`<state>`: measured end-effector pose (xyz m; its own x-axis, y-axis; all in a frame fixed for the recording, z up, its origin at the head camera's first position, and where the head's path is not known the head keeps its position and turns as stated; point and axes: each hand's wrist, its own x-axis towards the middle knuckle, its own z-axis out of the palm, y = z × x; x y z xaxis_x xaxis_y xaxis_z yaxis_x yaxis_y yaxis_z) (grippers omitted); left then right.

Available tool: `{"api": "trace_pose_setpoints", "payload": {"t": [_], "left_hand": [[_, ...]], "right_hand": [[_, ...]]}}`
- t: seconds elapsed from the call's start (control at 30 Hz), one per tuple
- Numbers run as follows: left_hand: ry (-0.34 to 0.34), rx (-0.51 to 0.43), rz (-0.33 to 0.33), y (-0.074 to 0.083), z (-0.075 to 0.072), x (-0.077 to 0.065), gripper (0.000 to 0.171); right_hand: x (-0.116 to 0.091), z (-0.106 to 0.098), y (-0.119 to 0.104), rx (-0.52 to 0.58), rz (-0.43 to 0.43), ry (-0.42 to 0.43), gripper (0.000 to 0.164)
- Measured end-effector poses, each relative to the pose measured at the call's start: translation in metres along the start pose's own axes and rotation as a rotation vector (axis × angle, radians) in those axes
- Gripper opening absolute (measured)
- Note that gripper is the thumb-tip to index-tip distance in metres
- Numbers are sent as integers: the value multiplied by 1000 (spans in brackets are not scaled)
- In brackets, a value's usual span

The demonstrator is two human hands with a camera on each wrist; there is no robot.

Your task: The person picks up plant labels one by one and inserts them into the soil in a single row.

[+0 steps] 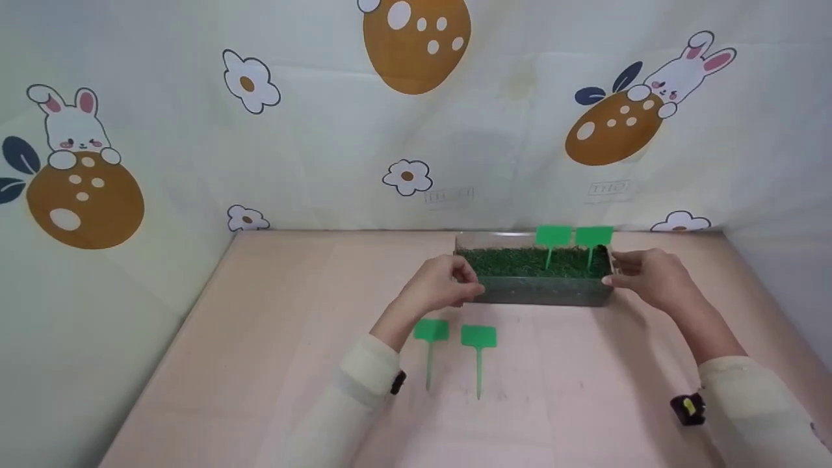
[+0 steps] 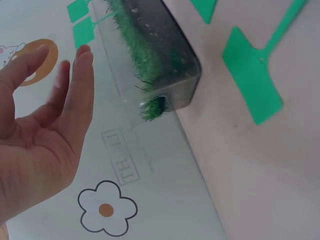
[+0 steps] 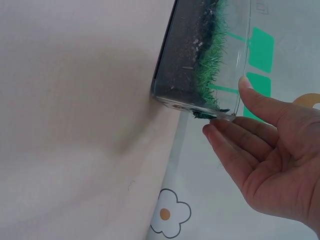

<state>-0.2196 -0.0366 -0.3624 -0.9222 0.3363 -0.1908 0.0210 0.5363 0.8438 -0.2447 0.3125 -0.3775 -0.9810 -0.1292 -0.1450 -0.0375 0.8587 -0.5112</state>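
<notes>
Trough [image 1: 546, 291] of clear plastic, bristly turf [image 1: 504, 262], rectangle-headed tags [image 1: 478, 337], left grip [image 1: 443, 283] spread nearby, right grip [image 1: 655, 278] spread at trough's end

Left hand [image 2: 47, 137], bare, at left of view, fingers extended and loosely bent, apart from a clear, dark-based rectangular plastic box [image 2: 184, 89] containing green grass-like turf [image 2: 137, 52]. Two flat green four-sided plates [image 2: 84, 32] at upper left, just beyond the fingertips; at right, a flat green tag with thin stem [image 2: 252, 77] on a pale pinkish tabletop [image 2: 240, 175], a second green piece [image 2: 204, 9] cropped by the top edge. Backdrop: white sheet [image 2: 160, 210] printed with flower, outlined lettering and brown oval.
</notes>
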Motion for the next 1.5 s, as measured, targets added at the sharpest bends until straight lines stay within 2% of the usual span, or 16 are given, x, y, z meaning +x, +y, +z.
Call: {"api": "trace_pose_setpoints", "payload": {"t": [0.13, 0.37, 0.57, 0.77, 1.0, 1.1, 1.27, 1.5], "left_hand": [[-45, 52, -67, -12, 7, -8, 6], [-65, 276, -146, -22, 30, -14, 9], [-72, 344, -214, -23, 44, -14, 13], [-70, 453, -240, -23, 53, -14, 23], [-23, 749, -235, -17, 74, -6, 34], [-17, 823, -247, -15, 79, -4, 32], [-10, 840, -270, -15, 80, -3, 31], [0, 716, -266, -21, 72, -7, 30]], "right_hand": [[1, 1, -1, -3, 4, -9, 70], [1, -1, -2, 4, 21, -14, 70], [1, -1, -1, 6, 40, -20, 71], [1, 0, -1, -6, 23, -3, 69], [0, -1, 0, -8, 11, 5, 70], [0, 0, 1, -3, 9, 5, 70], [-1, 0, 1, 1, 16, -4, 72], [-1, 0, 0, 15, 2, 9, 70]]}}
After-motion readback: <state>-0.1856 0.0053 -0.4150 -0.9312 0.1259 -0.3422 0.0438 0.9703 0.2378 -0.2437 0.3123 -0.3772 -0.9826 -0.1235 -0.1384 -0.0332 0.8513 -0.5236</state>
